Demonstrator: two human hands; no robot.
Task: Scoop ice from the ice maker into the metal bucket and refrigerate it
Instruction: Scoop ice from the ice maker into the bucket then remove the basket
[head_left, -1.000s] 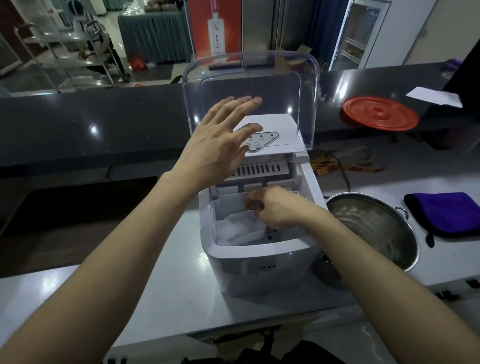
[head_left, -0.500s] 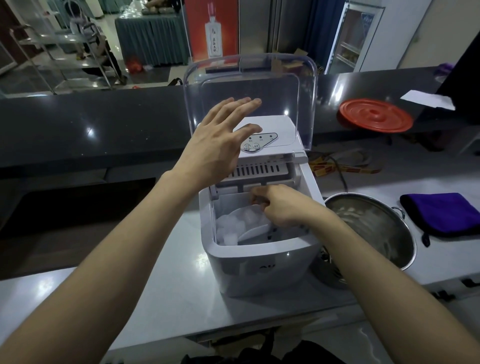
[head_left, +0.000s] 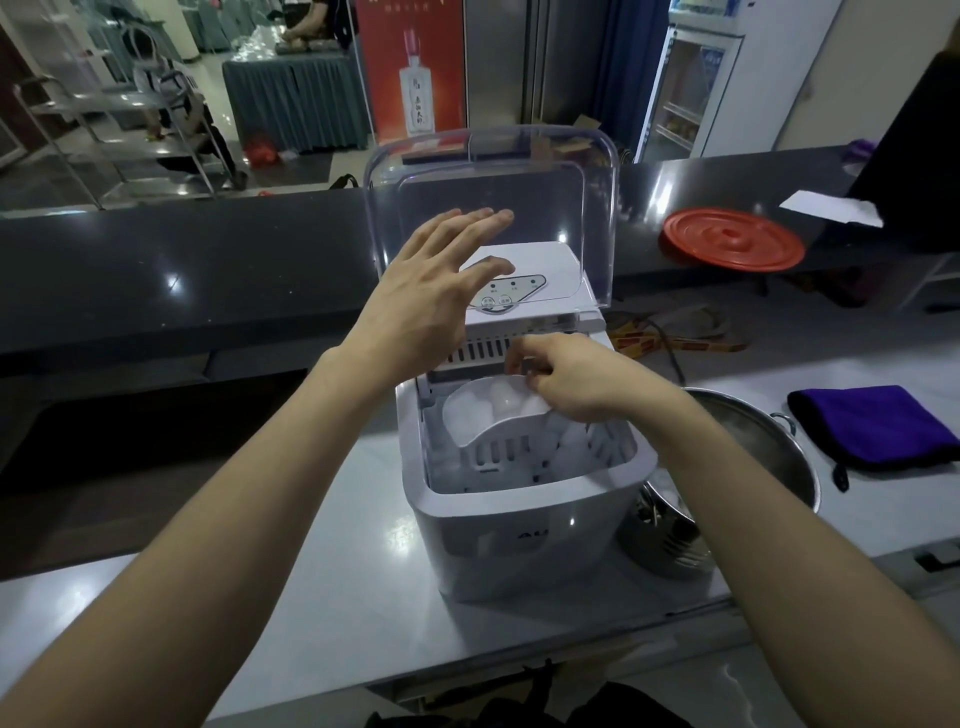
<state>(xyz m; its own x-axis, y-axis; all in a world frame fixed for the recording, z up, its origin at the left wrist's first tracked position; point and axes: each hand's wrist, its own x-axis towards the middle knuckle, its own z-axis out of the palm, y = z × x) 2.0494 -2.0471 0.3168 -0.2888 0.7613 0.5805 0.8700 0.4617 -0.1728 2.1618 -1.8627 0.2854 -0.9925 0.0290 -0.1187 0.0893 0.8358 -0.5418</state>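
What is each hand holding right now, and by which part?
Right hand pinches the white scoop, loaded with ice, at its handle end. Left hand holds nothing, fingers straight by the raised clear lid.

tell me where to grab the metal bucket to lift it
Take the metal bucket by the small loop handle on its right rim, coming from the right: its wall is wide and smooth, and the ice maker crowds its left side. Any opposite handle is hidden.

right hand (head_left: 576, 382): we've lifted it from deep in the ice maker (head_left: 519, 540) up to centre frame
scoop (head_left: 514, 434): came up with it
ice (head_left: 483, 405): now heaped in our scoop
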